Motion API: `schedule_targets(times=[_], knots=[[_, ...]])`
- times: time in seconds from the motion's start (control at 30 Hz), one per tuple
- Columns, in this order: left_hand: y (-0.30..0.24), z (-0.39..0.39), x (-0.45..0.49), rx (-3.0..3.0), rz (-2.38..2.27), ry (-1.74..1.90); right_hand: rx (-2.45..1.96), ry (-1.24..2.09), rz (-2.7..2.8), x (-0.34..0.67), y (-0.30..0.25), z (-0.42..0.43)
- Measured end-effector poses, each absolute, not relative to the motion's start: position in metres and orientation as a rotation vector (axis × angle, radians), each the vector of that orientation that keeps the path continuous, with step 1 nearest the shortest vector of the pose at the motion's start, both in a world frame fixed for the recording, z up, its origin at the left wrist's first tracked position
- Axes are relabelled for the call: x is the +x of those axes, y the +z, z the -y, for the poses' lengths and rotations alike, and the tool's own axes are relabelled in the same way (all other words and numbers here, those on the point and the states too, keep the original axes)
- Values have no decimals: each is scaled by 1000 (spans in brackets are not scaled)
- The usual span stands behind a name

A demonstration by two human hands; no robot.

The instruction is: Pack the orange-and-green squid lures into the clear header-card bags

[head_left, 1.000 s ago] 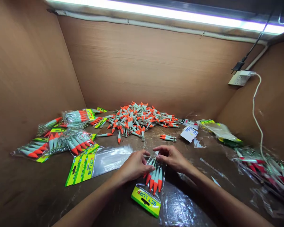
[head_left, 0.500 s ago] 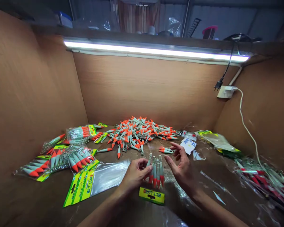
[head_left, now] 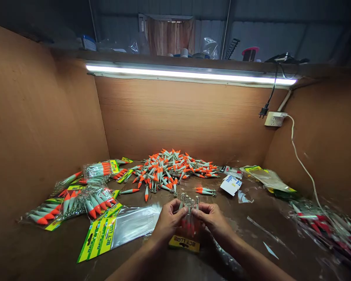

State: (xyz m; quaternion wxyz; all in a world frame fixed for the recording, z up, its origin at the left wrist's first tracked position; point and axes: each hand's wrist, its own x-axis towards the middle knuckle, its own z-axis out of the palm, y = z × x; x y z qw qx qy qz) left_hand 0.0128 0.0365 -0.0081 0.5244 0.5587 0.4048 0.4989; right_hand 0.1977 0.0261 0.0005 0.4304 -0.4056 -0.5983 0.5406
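Observation:
My left hand (head_left: 168,222) and my right hand (head_left: 212,218) are both closed on one clear packet of lures (head_left: 188,224), held upright just above the table. Several orange-tipped pale lures stand in it with their metal hooks at the top between my fingertips. Its yellow header card (head_left: 184,244) hangs at the bottom. Behind my hands lies a large heap of loose lures (head_left: 169,169). Two loose lures (head_left: 205,191) lie just past my right hand.
Filled packets (head_left: 76,195) pile up at the left, with empty yellow-headed bags (head_left: 111,232) nearer me. A white paper label (head_left: 230,184), more bags (head_left: 266,177) and red lure packs (head_left: 324,224) lie at the right. Brown board walls enclose the table; a socket (head_left: 275,119) hangs on the back wall.
The camera has tilted up. My hands lifted the packet from the table to upright. The right hand let go and opened for a moment, and has now closed on the packet's top again.

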Motion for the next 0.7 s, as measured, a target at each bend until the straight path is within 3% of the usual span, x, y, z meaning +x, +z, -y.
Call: schedule_targets(times=[0.2,0.7], knots=[[-5,-35,9,1394,-949,1057,-999,1167,1578,198,-6,-31],[-6,-33,13,1223,-825,1144,-878,1410,1411,196,-18,-32]])
